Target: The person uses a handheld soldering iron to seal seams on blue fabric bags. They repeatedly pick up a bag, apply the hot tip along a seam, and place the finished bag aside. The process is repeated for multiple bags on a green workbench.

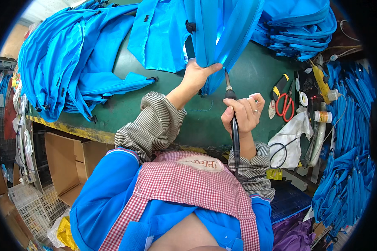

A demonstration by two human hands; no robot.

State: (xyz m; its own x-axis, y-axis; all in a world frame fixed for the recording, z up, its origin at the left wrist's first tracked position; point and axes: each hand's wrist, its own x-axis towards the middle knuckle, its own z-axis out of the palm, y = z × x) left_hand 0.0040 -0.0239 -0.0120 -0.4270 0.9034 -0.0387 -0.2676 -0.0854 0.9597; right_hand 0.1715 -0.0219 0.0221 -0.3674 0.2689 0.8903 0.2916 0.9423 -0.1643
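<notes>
The blue fabric piece (235, 35) is lying straight ahead of the person, its long axis running away from the body and leaning slightly right, its near tapered end hanging between the two hands; the left hand (195, 76) is being the nearer one, pinching that end with its thumb laid across the front and pointing right, while most of its fingers are hiding behind the cloth; the right hand (244, 113) is sitting lower and to the right, curling its fingers around the dark handheld tool (230, 95), whose thin metal shaft is pointing up and away, nearly in line with the fabric; the tip is ending at the fabric's right edge, just beside the left thumb, and whether it is touching I cannot tell

A flat blue panel (155, 44) is spreading to the left of the held piece; a blue heap (63, 54) is covering the table's left side, and a folded blue stack (299, 31) is resting at the far right; red-handled scissors (285, 107), a yellow-and-black knife (280, 86) and a white cloth (292, 136) are lying right of the tool hand; nothing is standing between tip and fabric, though the left thumb is crowding that spot
</notes>
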